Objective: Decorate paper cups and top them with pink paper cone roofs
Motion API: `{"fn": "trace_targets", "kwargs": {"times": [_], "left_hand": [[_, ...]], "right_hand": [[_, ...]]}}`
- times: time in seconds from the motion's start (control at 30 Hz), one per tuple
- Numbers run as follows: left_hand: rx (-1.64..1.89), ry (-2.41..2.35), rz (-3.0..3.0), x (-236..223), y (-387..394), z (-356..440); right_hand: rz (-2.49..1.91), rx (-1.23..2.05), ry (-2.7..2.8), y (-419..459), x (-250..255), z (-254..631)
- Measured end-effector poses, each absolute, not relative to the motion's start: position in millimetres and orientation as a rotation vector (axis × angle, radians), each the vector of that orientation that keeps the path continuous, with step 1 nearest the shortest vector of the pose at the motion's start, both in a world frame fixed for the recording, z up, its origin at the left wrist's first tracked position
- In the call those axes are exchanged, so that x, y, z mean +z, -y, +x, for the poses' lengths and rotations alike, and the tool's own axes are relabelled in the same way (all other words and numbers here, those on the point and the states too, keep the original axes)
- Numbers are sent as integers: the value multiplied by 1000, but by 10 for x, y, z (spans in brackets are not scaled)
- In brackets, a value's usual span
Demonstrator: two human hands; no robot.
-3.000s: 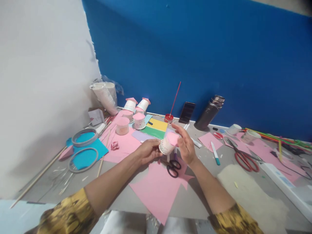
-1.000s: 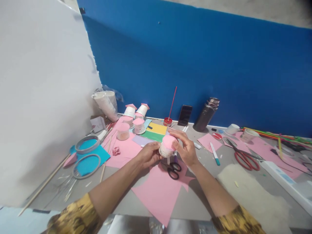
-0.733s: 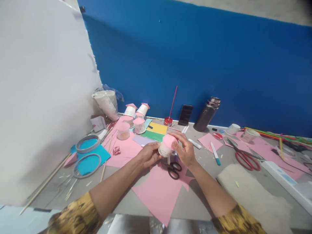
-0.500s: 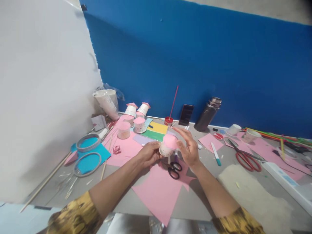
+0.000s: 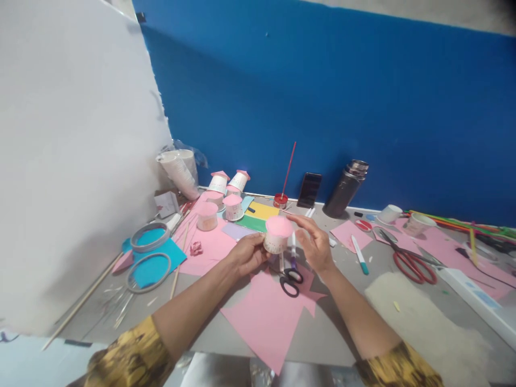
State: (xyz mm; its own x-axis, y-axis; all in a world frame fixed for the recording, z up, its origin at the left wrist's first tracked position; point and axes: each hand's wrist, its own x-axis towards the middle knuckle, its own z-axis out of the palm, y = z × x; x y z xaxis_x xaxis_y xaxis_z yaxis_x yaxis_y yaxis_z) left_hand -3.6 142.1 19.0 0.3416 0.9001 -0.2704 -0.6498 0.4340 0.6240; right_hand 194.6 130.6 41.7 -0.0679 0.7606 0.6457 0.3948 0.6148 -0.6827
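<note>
My left hand (image 5: 249, 255) is closed on the side of a small printed paper cup (image 5: 276, 245), held above the table. A pink paper piece (image 5: 278, 226) covers the cup's top. Close by on the right is my right hand (image 5: 316, 246), its fingers apart and curved, with the fingertips near the edge of the pink piece. Whether they touch it I cannot tell. Below the cup lie black-handled scissors (image 5: 292, 282), on a cut sheet of pink paper (image 5: 262, 317).
Several pink-topped cups (image 5: 233, 208) stand at the back left. Grey wire rings (image 5: 150, 273) lie on blue paper at left. A phone (image 5: 309, 190), a dark flask (image 5: 346, 189) and a red tin (image 5: 280, 201) stand near the blue wall. Red-handled scissors (image 5: 415, 267) lie at right.
The pink top, seen tilted before, now sits flatter over the cup. My right fingers have moved slightly back from it, while my left hand keeps its hold.
</note>
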Motion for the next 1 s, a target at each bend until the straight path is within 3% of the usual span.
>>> {"fn": "trace_targets", "kwargs": {"times": [0.23, 0.37, 0.53, 0.83, 1.0], "left_hand": [[1306, -640, 347, 363, -1506, -197], [1363, -616, 303, 443, -1480, -224], [1402, -593, 253, 484, -1478, -243], [1324, -560, 297, 491, -1477, -329], [1342, -574, 289, 526, -1505, -400]], "right_hand": [[-1654, 538, 2152, -1312, 539, 2126], [-1693, 630, 2449, -1155, 605, 2007], [-1727, 375, 2604, -1006, 639, 1865], [-1733, 416, 2802, -922, 609, 1807], [-1651, 691, 2595, -966, 657, 1973]]}}
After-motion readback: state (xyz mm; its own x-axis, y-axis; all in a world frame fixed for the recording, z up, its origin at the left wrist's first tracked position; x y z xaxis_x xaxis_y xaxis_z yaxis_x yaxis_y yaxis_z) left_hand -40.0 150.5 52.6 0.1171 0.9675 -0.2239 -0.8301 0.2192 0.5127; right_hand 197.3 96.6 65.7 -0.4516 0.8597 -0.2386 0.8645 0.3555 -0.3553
